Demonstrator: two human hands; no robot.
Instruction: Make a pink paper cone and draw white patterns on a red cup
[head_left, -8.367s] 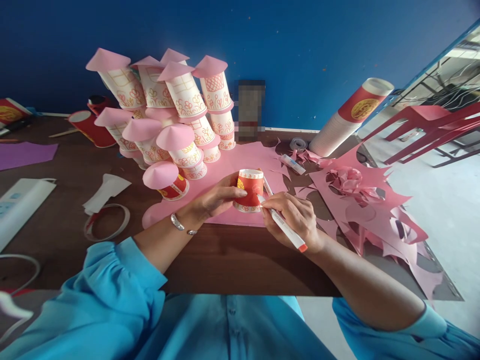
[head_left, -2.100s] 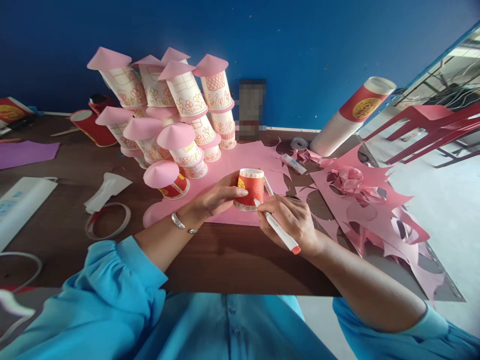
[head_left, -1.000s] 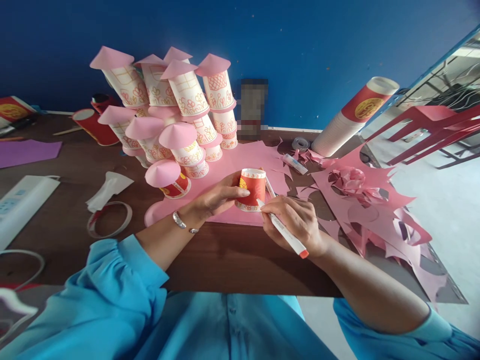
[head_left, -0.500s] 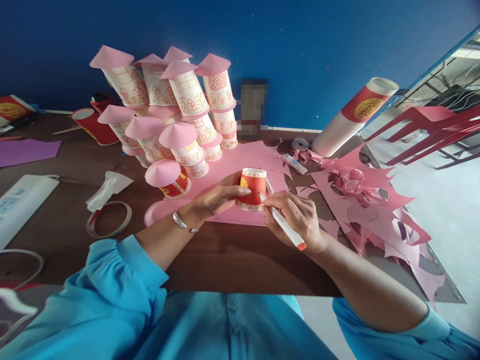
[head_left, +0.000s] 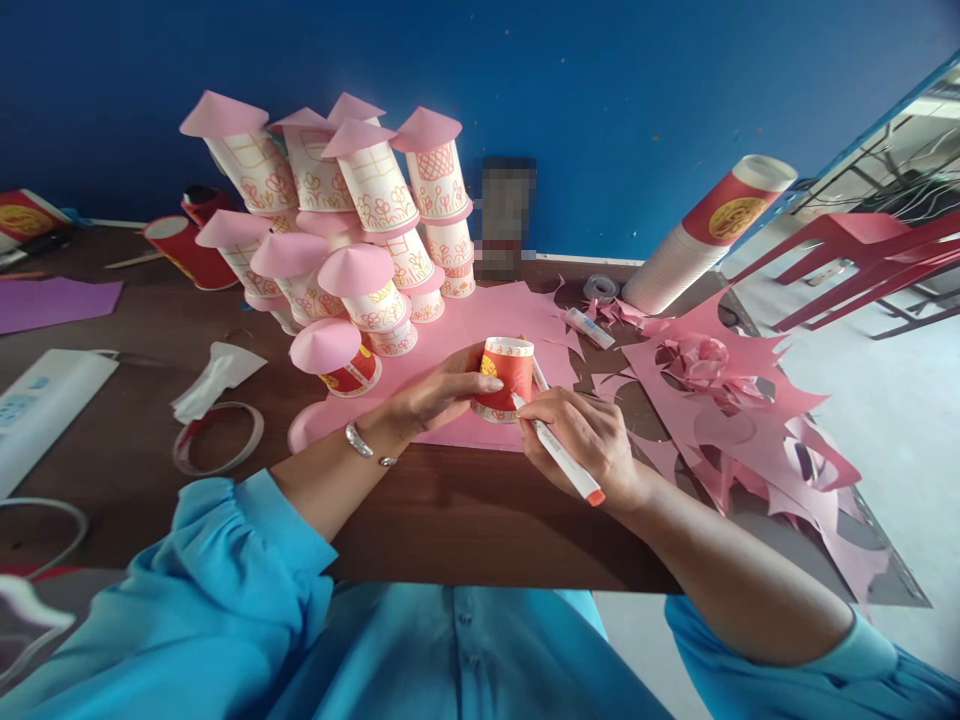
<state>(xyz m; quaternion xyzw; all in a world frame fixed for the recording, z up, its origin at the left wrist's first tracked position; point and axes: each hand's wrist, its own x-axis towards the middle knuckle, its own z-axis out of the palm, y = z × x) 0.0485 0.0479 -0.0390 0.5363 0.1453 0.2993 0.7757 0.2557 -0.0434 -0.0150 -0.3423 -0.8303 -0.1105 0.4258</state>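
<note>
My left hand (head_left: pixel 446 390) is closed round the left side of a red paper cup (head_left: pixel 510 370), its thumb across the front. White bands with small drawn marks run along the cup's top and bottom, and a yellow patch shows near the thumb. In my right hand (head_left: pixel 589 435) is a white marker (head_left: pixel 564 462) with an orange end, its tip at the red front of the cup. Pink paper (head_left: pixel 517 305) lies beneath and behind the cup. To the left rise stacked paper-cup towers (head_left: pixel 382 190) with pink cone roofs and drawn flowers.
A tall stack of paper cups (head_left: pixel 709 235) leans at the right, near a tape roll (head_left: pixel 600 289) and a glue stick (head_left: pixel 590 328). Pink paper scraps (head_left: pixel 720 400) cover the right side. At left lie a headband-like ring (head_left: pixel 219 440) and purple paper (head_left: pixel 60 303).
My right hand and the marker have shifted slightly left and down across the cup's front. My left hand and the cup have hardly moved.
</note>
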